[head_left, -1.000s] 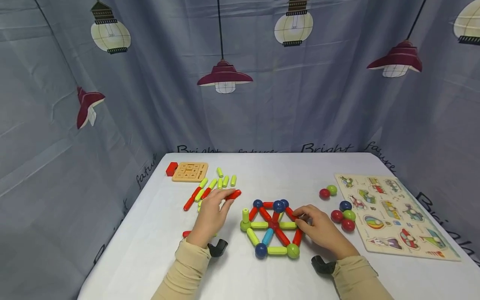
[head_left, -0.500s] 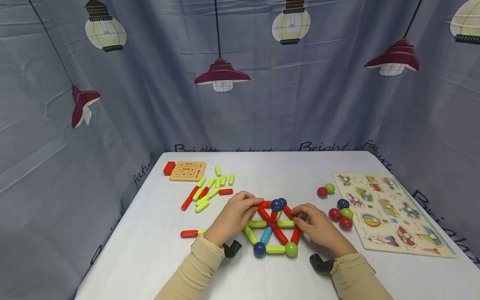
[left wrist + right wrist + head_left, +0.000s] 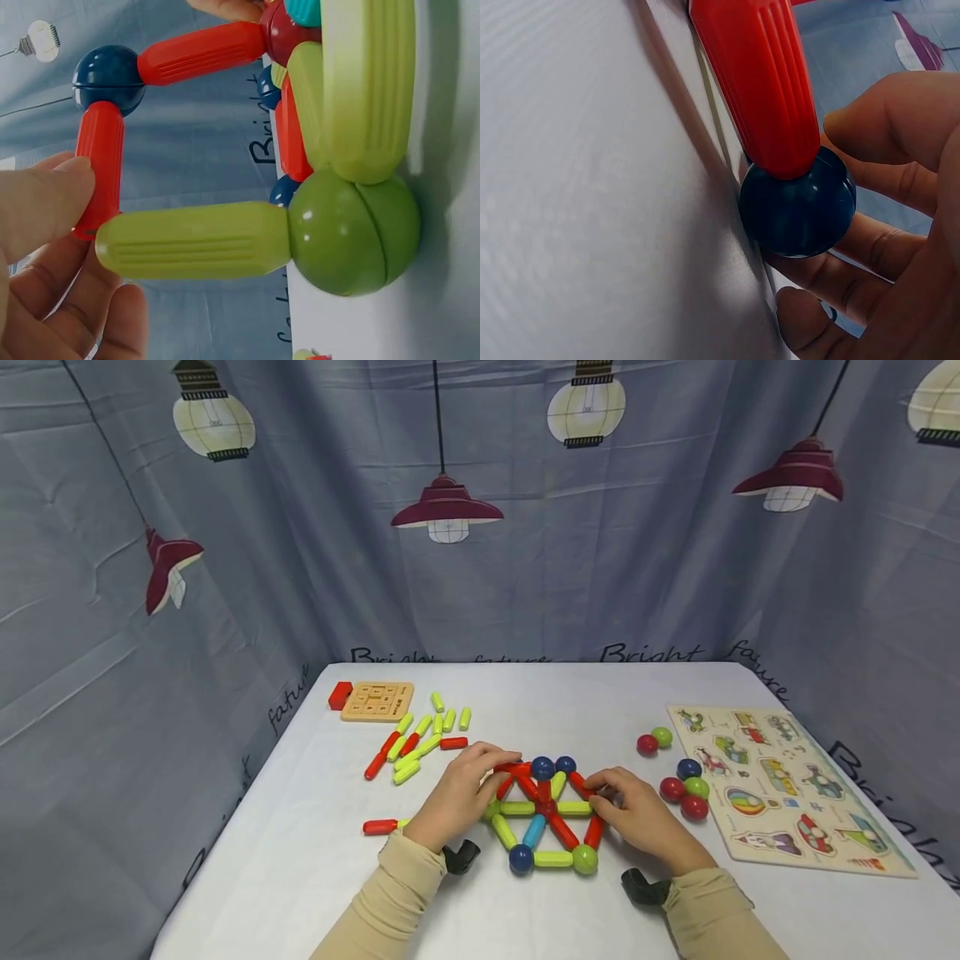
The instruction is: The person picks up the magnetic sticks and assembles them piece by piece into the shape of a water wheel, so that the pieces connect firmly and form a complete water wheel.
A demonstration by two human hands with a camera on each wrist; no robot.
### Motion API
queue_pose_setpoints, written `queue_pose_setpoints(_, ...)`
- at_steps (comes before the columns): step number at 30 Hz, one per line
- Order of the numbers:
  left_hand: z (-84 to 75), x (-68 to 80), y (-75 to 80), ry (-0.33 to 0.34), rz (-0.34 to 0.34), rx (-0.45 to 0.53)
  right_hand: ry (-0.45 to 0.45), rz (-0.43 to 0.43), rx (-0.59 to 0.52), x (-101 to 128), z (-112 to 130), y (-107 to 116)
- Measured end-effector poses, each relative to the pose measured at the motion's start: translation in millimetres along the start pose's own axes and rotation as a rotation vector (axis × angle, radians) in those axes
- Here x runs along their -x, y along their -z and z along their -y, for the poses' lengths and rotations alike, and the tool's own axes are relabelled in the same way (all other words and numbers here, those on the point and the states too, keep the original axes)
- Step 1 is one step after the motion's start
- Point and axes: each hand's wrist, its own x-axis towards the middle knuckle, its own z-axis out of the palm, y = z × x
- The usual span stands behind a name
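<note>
My left hand [image 3: 465, 793] pinches a red magnetic rod [image 3: 105, 161] between thumb and fingers. One end of it joins a dark blue ball [image 3: 110, 81]; the other meets the tip of a yellow-green rod [image 3: 195, 241] standing on a green ball [image 3: 352, 229]. A second red rod [image 3: 202, 52] links the blue ball to the central red ball [image 3: 545, 808] of a wheel-shaped frame. On the frame's right side, my right hand [image 3: 637, 818] holds a dark blue ball [image 3: 799, 206] with curled fingers, its thumb beside the red rod [image 3: 761, 82] attached there.
Loose rods [image 3: 427, 745] in red and yellow-green lie to the left, near a wooden number board [image 3: 377, 702] and a red block [image 3: 340, 695]. Several loose balls [image 3: 693, 807] sit right of the frame, beside a picture puzzle board [image 3: 787, 789].
My left hand has carried the red rod rightward from near the loose rods to the frame. The raised blue ball has shifted left, while my right hand stays in place.
</note>
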Motion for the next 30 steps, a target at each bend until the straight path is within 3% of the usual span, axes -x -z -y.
queue_pose_setpoints(12, 1.4, 2.1, -2.0, 0.007, 0.003, 0.014, -0.017, 0.008, -0.006, 0, 2, 2)
queue_pose_setpoints(15, -0.1, 5.5, -2.4, 0.046, 0.040, -0.007, -0.024, 0.006, -0.004, 0, 1, 2)
queue_pose_setpoints(22, -1.4, 16.3, -10.9, 0.194, 0.222, -0.081, 0.007, -0.028, -0.049, 0, -1, -1)
queue_pose_setpoints(30, -1.6, 16.4, -11.7, 0.161, 0.227, -0.016, 0.097, 0.047, -0.158, -4, -3, -8)
